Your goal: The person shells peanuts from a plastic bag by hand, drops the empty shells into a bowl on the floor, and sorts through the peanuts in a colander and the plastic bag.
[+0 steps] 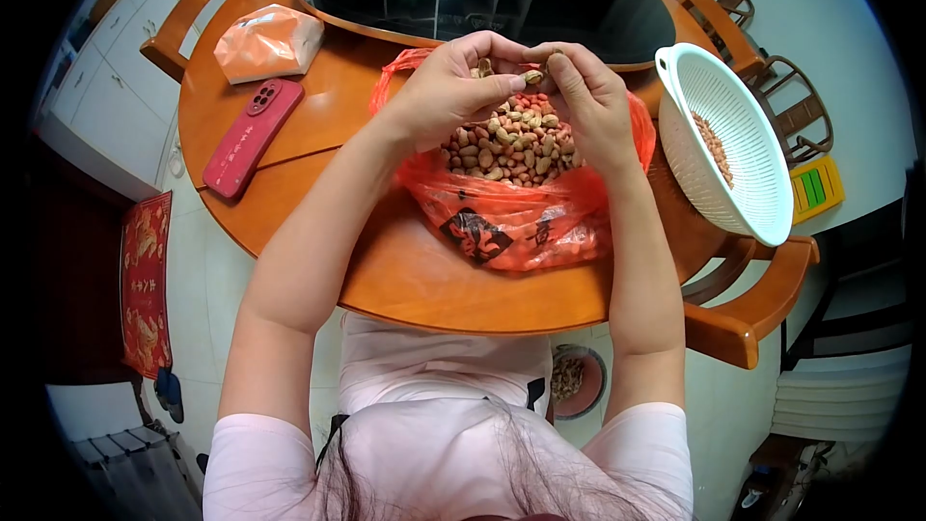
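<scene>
Above an open red plastic bag (521, 227) full of unshelled peanuts (516, 140), my two hands meet at the fingertips. My left hand (453, 87) is closed, its thumb pressed against a peanut (531, 77) in its shell. More shell shows behind that thumb, within the curled fingers. My right hand (593, 101) pinches at the same peanut from the other side with thumb and forefinger; its exact grip is partly hidden. Some reddish shelled kernels lie among the peanuts in the bag.
A white colander (762, 150) with shelled kernels stands tilted at the right. On the left lie a red phone (253, 138) and an orange tissue pack (268, 43). A dark glass turntable (617, 14) covers the far side. Below the table, a bowl (590, 396) holds shells.
</scene>
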Demonstrator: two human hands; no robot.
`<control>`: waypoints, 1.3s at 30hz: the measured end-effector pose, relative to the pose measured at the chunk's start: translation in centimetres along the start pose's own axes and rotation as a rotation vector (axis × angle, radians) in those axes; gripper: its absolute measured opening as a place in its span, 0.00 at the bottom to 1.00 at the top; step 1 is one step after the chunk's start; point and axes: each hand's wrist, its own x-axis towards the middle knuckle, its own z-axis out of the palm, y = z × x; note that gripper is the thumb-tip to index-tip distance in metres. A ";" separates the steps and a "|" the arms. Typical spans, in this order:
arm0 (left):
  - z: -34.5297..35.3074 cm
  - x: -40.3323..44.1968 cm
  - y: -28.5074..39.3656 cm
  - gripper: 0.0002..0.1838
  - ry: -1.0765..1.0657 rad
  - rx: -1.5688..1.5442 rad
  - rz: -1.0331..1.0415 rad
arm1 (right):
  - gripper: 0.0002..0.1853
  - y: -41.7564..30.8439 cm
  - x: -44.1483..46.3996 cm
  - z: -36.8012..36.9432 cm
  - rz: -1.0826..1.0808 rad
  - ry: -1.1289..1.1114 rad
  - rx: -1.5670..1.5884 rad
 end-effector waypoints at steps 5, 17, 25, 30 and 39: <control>0.9 0.5 -0.8 0.13 0.094 0.393 0.290 | 0.12 -0.4 0.3 -1.5 0.233 0.085 0.223; 1.5 0.3 -0.6 0.11 0.155 0.671 0.457 | 0.12 0.7 0.3 -3.0 0.324 -0.017 0.540; 1.9 0.0 -0.2 0.14 0.160 0.287 0.285 | 0.10 -1.4 -0.1 -1.0 0.192 -0.025 0.071; 2.4 -0.1 -0.2 0.12 0.138 0.221 0.256 | 0.09 -1.1 0.0 -0.7 0.214 -0.023 0.047; 2.0 0.1 -0.7 0.13 0.121 0.174 0.206 | 0.09 -0.6 -0.1 -1.1 0.178 -0.043 -0.056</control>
